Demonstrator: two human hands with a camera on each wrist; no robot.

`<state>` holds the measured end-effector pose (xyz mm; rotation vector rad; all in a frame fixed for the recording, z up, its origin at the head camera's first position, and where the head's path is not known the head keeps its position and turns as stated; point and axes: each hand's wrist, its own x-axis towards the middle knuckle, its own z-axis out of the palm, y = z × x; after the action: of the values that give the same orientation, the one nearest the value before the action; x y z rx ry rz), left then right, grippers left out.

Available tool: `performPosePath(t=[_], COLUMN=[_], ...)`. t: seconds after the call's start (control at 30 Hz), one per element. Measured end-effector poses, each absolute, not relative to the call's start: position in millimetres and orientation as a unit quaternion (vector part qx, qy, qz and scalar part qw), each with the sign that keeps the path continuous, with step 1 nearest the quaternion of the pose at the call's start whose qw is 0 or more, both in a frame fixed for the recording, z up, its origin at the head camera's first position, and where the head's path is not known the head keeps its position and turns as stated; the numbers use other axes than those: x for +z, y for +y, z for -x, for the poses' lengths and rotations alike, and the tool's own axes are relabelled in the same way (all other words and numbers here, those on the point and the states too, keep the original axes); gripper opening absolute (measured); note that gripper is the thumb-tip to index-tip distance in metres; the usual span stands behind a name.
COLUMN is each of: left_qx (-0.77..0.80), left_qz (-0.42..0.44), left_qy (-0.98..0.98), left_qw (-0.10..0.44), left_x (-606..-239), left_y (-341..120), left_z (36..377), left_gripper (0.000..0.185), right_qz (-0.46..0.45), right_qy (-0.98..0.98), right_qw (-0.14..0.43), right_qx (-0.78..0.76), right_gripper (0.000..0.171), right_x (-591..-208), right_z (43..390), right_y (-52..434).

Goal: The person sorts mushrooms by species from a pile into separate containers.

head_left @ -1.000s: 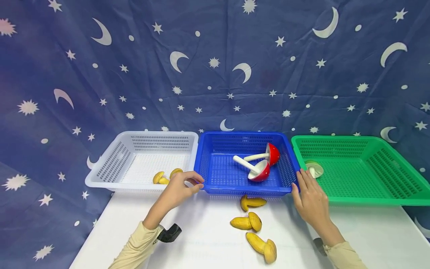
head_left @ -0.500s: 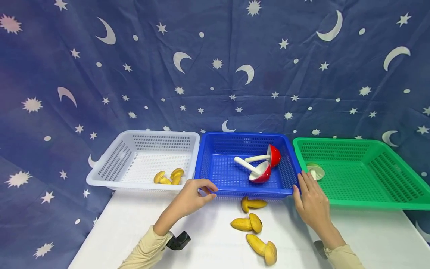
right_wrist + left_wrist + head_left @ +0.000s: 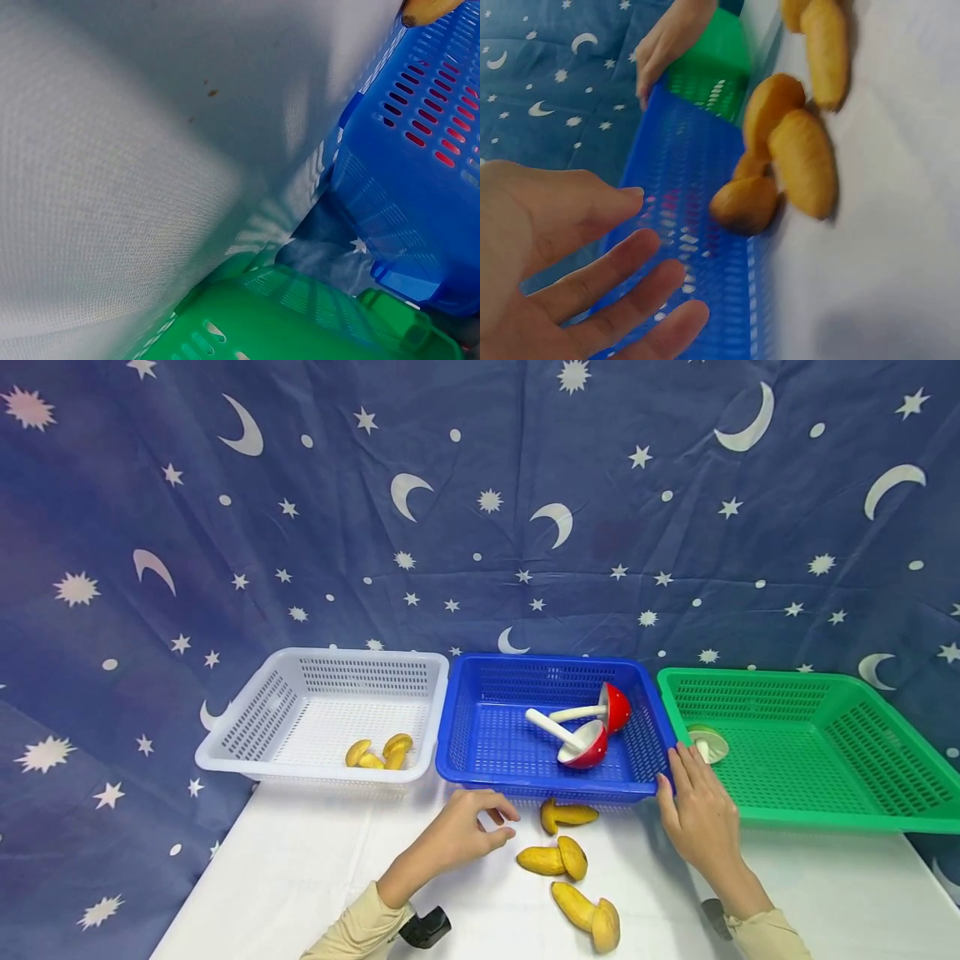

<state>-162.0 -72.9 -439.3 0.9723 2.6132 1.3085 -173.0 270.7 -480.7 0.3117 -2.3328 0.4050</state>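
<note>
My left hand (image 3: 468, 833) hovers over the white table, left of the yellow mushrooms, its fingers loosely bent around nothing. In the left wrist view, the fingers (image 3: 637, 277) are spread apart. Three yellow mushrooms lie in a column in front of the blue basket (image 3: 517, 787): a far one (image 3: 572, 815), a middle one (image 3: 553, 858) and a near one (image 3: 588, 916). My right hand (image 3: 701, 810) rests with extended fingers on the blue basket's front right corner, beside the green basket. Two red-capped mushrooms (image 3: 587, 745) with white stems lie inside the blue basket.
On the left stands a white basket (image 3: 247, 767) with two yellow mushrooms (image 3: 394, 752). The green basket (image 3: 840, 819) on the right contains a pale greenish-capped mushroom (image 3: 707, 745). A dark blue star-and-moon cloth (image 3: 450, 518) hangs behind all three baskets.
My left hand has moved right and toward me, from the gap between the white and blue baskets to near the yellow mushrooms. The right hand has stayed at the blue basket's corner.
</note>
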Motion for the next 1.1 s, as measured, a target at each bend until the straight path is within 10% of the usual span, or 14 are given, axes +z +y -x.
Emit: performPosePath(t=[1.1], left_qx=[0.344], left_qz=[-0.373], left_qy=[0.861], left_qw=[0.030], left_x=[-495.3], left_y=[-33.6], left_z=[156.3], left_gripper=[0.032], right_qz=[-0.122], right_qy=[-0.903], right_qw=[0.380], right_qx=[0.161], right_gripper=[0.048], right_x=[-482.3], right_z=[174.7], right_y=[270.9])
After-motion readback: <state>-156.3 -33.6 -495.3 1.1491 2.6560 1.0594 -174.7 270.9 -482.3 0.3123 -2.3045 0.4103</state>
